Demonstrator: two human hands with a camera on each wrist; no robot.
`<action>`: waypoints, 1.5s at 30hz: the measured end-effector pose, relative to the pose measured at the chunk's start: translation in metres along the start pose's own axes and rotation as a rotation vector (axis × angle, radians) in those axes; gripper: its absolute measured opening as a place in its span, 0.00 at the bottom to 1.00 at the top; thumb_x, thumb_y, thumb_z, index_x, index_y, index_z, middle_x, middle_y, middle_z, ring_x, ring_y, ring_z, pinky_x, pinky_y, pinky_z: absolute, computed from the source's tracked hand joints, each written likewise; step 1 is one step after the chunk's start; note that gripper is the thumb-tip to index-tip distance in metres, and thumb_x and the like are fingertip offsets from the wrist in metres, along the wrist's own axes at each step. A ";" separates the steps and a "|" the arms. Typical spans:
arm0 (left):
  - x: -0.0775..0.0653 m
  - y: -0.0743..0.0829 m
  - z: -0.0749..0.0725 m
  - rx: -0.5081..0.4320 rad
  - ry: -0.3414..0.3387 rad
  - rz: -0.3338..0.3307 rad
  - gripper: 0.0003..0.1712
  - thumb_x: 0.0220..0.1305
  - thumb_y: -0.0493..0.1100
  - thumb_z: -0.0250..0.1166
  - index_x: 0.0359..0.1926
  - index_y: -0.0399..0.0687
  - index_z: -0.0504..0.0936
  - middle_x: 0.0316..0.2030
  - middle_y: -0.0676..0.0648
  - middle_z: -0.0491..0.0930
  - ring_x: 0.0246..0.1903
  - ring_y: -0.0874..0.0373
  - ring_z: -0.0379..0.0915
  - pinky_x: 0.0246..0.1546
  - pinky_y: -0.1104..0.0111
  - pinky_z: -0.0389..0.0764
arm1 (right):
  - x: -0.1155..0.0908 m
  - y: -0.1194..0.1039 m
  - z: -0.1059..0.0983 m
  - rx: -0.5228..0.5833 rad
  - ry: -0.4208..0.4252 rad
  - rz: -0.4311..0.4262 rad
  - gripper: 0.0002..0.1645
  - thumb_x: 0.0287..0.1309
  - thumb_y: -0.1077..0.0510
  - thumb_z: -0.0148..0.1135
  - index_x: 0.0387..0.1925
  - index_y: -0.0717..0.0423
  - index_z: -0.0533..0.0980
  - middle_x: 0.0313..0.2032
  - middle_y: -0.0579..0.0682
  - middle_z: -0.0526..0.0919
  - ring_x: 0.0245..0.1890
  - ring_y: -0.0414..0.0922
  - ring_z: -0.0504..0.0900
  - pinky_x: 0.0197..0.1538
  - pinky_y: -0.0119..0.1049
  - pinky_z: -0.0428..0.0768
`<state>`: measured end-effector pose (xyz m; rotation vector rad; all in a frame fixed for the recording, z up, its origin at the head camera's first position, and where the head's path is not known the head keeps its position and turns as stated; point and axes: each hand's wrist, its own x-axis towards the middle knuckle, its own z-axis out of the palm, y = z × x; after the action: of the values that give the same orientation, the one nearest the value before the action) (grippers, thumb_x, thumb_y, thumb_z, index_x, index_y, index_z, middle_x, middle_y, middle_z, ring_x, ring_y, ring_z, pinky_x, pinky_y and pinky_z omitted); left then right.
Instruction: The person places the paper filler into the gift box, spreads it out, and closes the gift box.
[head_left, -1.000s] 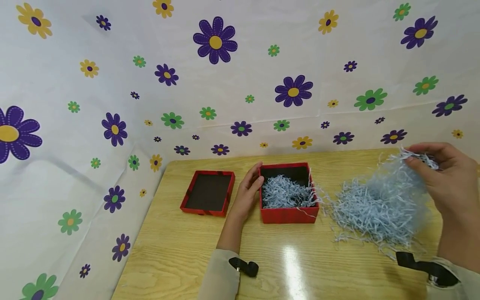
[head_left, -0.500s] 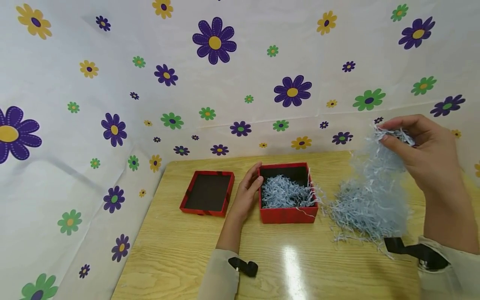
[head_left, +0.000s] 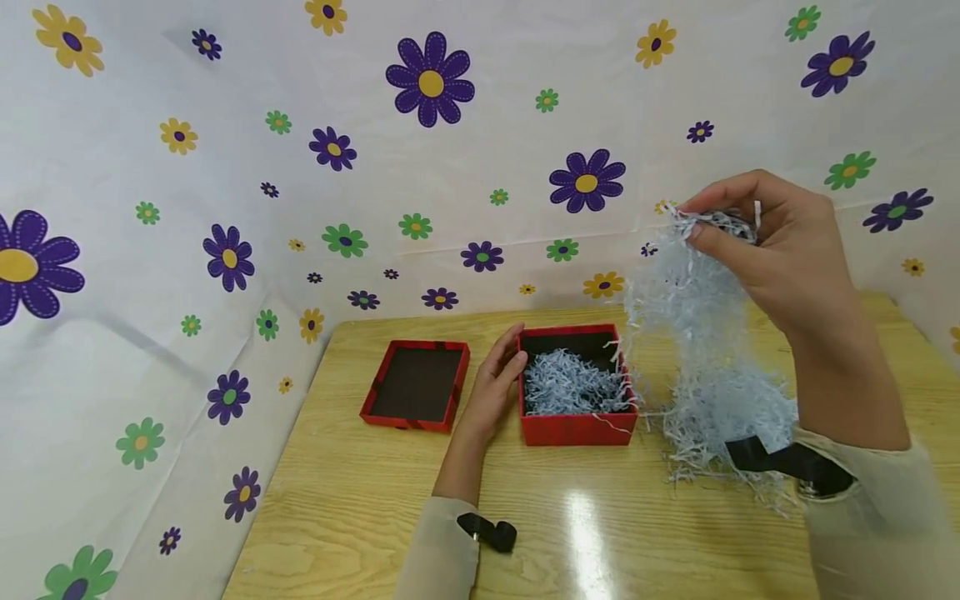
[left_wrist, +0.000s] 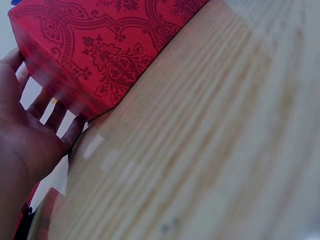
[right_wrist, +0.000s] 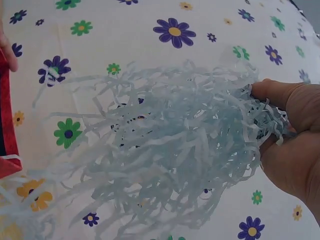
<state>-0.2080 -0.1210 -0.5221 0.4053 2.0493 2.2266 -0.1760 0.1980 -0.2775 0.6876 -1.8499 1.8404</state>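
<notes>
My right hand (head_left: 780, 250) pinches a bunch of pale blue shredded paper (head_left: 693, 287) between thumb and fingers, raised over the right of the table. Loose strands trail down from the bunch toward a pile of shredded paper (head_left: 731, 408); in the right wrist view the held paper (right_wrist: 175, 135) fans out sideways. Left of that pile stands a red patterned box (head_left: 577, 429), its black inside partly filled with the same paper (head_left: 570, 383). My left hand (head_left: 495, 387) rests against the box's left side, its extended fingers touching the wall (left_wrist: 100, 55) in the left wrist view.
A red lid (head_left: 416, 385) with a black inside lies upturned to the left of the box. Behind the wooden table (head_left: 360, 500) hangs a white flower-printed sheet (head_left: 480, 167). A few strands hang over the box's right rim.
My right hand has risen and moved left with the bunch of shredded paper, drawing it up from the pile. The left hand, box and lid have stayed in place.
</notes>
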 end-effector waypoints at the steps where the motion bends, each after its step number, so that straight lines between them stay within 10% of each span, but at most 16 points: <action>1: 0.000 0.000 0.000 0.000 0.000 0.000 0.30 0.81 0.50 0.58 0.79 0.67 0.67 0.79 0.52 0.62 0.79 0.44 0.54 0.76 0.47 0.64 | 0.002 -0.001 0.004 -0.014 -0.007 0.002 0.15 0.59 0.83 0.63 0.47 0.76 0.81 0.47 0.55 0.86 0.43 0.49 0.75 0.31 0.24 0.72; 20: 0.001 -0.002 -0.002 0.001 0.006 0.015 0.29 0.82 0.48 0.57 0.79 0.65 0.68 0.77 0.49 0.65 0.76 0.49 0.58 0.74 0.47 0.65 | 0.012 0.016 0.082 -0.124 -0.150 0.112 0.14 0.65 0.75 0.66 0.48 0.61 0.85 0.48 0.48 0.88 0.56 0.46 0.81 0.51 0.27 0.83; 35: 0.002 0.001 0.000 -0.027 0.019 0.006 0.31 0.81 0.44 0.57 0.81 0.57 0.66 0.76 0.45 0.66 0.74 0.49 0.61 0.74 0.51 0.67 | -0.024 0.104 0.094 -0.177 -0.267 0.278 0.10 0.69 0.68 0.66 0.51 0.62 0.83 0.50 0.55 0.87 0.57 0.43 0.81 0.61 0.30 0.76; 45: 0.001 -0.001 -0.001 -0.001 0.002 0.003 0.31 0.82 0.49 0.57 0.81 0.61 0.65 0.79 0.52 0.63 0.78 0.52 0.56 0.75 0.48 0.64 | -0.054 0.145 0.093 -0.227 -0.371 0.399 0.11 0.68 0.69 0.67 0.50 0.62 0.83 0.52 0.58 0.86 0.62 0.55 0.79 0.72 0.58 0.72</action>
<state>-0.2097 -0.1214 -0.5231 0.4069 2.0496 2.2309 -0.2214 0.1061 -0.4258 0.6454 -2.5477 1.7750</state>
